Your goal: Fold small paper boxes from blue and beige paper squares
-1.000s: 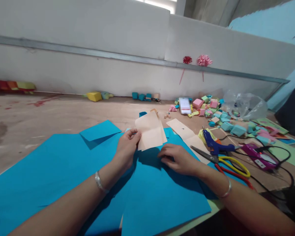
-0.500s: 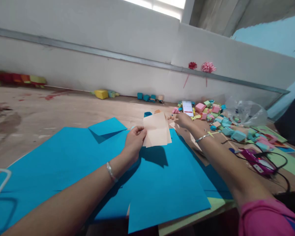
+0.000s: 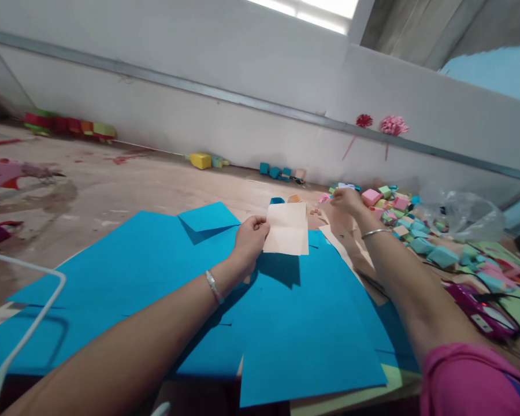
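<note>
My left hand (image 3: 250, 238) pinches folded cream paper (image 3: 286, 228) by its left edge, holding it just above large blue paper sheets (image 3: 312, 323). The cream paper has more than one layer and casts a shadow on the blue. Farther right and back, my right hand (image 3: 347, 202) hovers with its fingers bent together; whether anything is between them is hidden. A phone (image 3: 349, 186) shows only partly behind that hand. Small orange paper bits (image 3: 315, 212) lie left of it, and a smaller blue sheet (image 3: 208, 217) lies left of my left hand.
Many coloured paper cubes (image 3: 421, 245) are heaped at right by a clear plastic bag (image 3: 459, 214). A purple power strip (image 3: 481, 312) with black cords sits near the right edge. A pink glue gun (image 3: 0, 176) and a white cable (image 3: 47, 306) are at left.
My right hand has moved up and back, now covering most of the phone. The view has shifted left, bringing the glue gun in. My left hand still holds the cream paper, turned slightly.
</note>
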A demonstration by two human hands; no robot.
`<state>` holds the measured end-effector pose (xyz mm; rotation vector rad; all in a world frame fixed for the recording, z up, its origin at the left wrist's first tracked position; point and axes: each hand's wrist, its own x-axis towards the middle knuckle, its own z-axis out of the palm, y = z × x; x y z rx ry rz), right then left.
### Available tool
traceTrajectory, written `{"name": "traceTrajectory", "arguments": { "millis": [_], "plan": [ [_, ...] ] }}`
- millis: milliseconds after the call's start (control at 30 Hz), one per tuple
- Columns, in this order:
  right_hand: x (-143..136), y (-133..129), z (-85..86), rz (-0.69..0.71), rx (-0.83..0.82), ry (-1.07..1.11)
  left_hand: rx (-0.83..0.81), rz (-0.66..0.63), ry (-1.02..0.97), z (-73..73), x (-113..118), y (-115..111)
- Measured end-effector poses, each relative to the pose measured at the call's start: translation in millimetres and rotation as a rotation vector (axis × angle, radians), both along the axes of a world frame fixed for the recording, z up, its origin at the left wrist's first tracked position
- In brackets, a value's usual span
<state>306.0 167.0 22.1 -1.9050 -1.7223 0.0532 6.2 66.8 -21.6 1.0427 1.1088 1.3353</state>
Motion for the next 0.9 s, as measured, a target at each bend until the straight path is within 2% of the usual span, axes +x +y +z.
{"name": "traceTrajectory", "arguments": {
  "millis": [167,267,400,600,700,800,900],
  "plan": [
    [29,0,39.3,-0.127,0.259,0.211,0.030,0.015,-0.016,-1.3,-2,4],
    [31,-12,48.8,-0.125,0.337,0.354,0.039,0.010,-0.024,-2.9,-3,6],
    [21,-33,38.3,-0.046,0.219,0.499,0.050,0.008,-0.031,-5.0,-4,10],
    [-11,-62,-6.4,0.107,-0.106,0.563,0.093,0.063,-0.019,-8.6,-9,19],
    [-26,-69,-24.7,0.144,-0.161,0.546,0.117,0.090,0.024,-12.5,-11,23],
    [-31,-72,-25.1,0.114,-0.087,0.533,0.145,0.108,0.088,-15.5,-13,26],
    [-25,-79,-8.4,0.045,0.064,0.565,0.179,0.111,0.171,-14.3,-17,29]
  ]
}}
